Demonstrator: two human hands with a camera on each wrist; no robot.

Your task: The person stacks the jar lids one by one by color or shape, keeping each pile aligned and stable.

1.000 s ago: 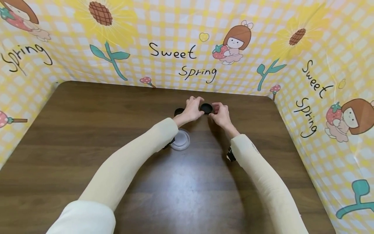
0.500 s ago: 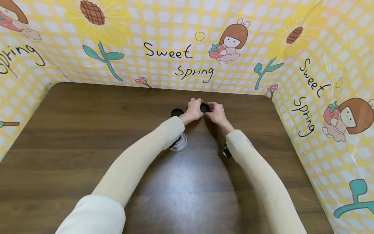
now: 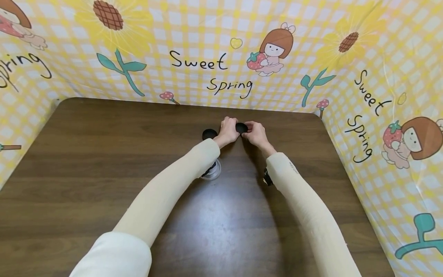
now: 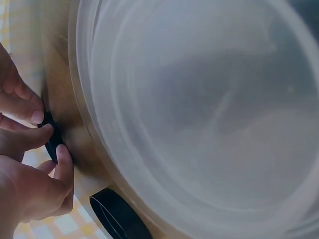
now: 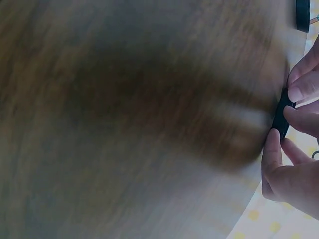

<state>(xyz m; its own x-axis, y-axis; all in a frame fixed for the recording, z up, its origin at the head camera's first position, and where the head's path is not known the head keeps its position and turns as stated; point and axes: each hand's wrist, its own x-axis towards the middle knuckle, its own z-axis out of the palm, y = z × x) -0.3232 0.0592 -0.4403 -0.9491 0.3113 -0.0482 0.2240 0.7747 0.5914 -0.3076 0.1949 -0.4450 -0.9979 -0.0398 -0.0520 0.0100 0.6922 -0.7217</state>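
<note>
Near the table's far edge, my left hand and right hand pinch a shallow round black lid-like piece from opposite sides. Both wrist views show fingertips and thumbs on the rim of this black piece. A second round black piece of similar shape lies just left of my left hand, its hollow side up. Below my left wrist is a round clear plastic container or lid, partly hidden by the sleeve. It fills much of the left wrist view; which of the two it is, I cannot tell.
The brown wooden table carries these things. A yellow checked cloth with printed figures stands behind it and along both sides. Small black devices, the right one among them, sit under my wrists.
My right hand has come in against the black piece, and my left hand has drawn closer round it. The left forearm now covers more of the clear plastic. The head view has shifted slightly.
</note>
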